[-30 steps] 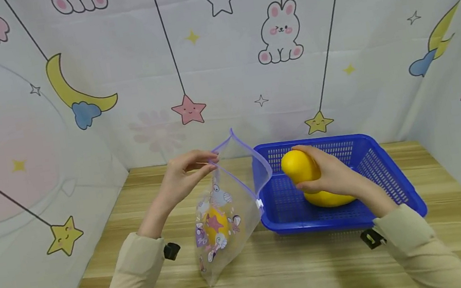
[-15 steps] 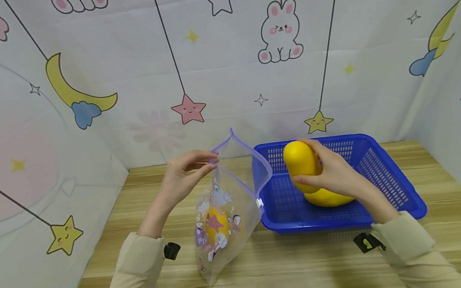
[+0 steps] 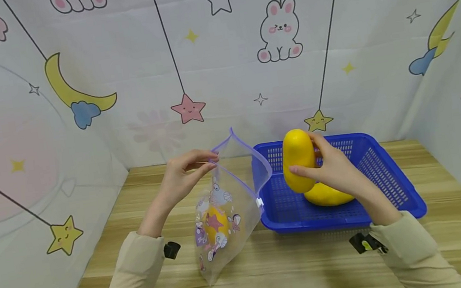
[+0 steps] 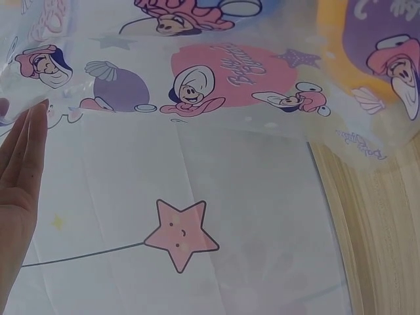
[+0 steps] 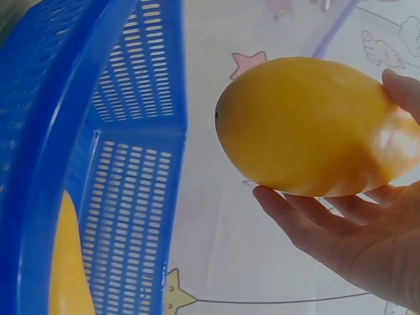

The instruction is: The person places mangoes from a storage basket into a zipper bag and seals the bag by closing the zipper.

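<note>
My left hand (image 3: 185, 177) pinches the rim of a see-through zip bag (image 3: 237, 241) between thumb and fingers. The bag has a purple-edged mouth, spread apart, a white slider (image 3: 259, 203) and cartoon sea prints. Inside it, low down, lies a yellow-orange fruit (image 3: 216, 224), partly hidden by the prints. With my right hand (image 3: 335, 168) I grip a yellow mango (image 3: 298, 160), smooth and nearly upright, above the blue basket (image 3: 286, 228). The right wrist view shows the mango (image 5: 302, 128) between the thumb and fingers. Another yellow fruit (image 3: 328, 195) lies in the basket.
The perforated blue basket stands at the back right of the wood-grain table (image 3: 276, 280), close beside the bag. White printed cloth (image 3: 228, 65) hangs behind the table and on both sides.
My right hand has lifted the mango higher out of the basket and turned it from pointing at the camera to nearly upright. The left hand and bag have stayed in place.
</note>
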Available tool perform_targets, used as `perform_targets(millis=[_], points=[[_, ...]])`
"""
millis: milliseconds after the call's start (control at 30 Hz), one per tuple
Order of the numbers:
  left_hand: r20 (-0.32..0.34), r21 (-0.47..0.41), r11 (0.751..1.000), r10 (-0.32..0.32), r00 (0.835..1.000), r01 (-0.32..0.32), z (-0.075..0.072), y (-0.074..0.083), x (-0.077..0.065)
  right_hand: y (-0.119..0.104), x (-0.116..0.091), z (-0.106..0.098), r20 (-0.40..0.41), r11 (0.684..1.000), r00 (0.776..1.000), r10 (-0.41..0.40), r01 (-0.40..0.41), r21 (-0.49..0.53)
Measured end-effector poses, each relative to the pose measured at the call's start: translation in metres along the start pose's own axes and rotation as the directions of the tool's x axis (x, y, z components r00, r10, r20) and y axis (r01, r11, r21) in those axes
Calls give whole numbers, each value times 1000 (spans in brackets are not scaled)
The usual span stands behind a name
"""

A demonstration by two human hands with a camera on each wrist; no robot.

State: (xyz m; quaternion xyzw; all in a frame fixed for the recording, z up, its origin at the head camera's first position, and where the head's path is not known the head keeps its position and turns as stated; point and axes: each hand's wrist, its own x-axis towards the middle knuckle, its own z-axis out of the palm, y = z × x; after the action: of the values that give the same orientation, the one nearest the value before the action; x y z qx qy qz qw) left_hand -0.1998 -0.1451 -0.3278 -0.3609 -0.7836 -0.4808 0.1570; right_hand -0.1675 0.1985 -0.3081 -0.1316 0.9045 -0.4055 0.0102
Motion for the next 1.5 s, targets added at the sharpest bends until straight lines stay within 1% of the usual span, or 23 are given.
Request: perform_targets(millis=[167,333,433,633,867,1100,1267,1500], points=[[2,1,1000,5,1000,-5,0,1,1,-8,-1,-3,13,999,1000,2,-3,47],[3,17,1000,19,1000,-19,-1,0,2,-17,-1,-6,16,995,1000,-23,21,93],[4,25,999,22,1000,-22,-1,0,3,-23,0,-7,20,994,999,-30,28,107],[6,29,999,16,1000,-16,-1,1,3,-38,2,-9,21,992,1000,-17,15,126],[6,8,1000,17,1000,-18,-1,1,2,-56,6,-8,29,982,996,-81,75,174],[2,8,1000,7,1000,-7,-1,1,1,-67,7,-7,39,983,995,-93,85,162],[1,7,1000,3,1000,-3,-1,2,0,-73,9,-5,43,979,993,-108,99,178],[3,4,1000,8,1000,-8,-1,2,-1,-82,13,-2,55,980,991,-118,108,165]])
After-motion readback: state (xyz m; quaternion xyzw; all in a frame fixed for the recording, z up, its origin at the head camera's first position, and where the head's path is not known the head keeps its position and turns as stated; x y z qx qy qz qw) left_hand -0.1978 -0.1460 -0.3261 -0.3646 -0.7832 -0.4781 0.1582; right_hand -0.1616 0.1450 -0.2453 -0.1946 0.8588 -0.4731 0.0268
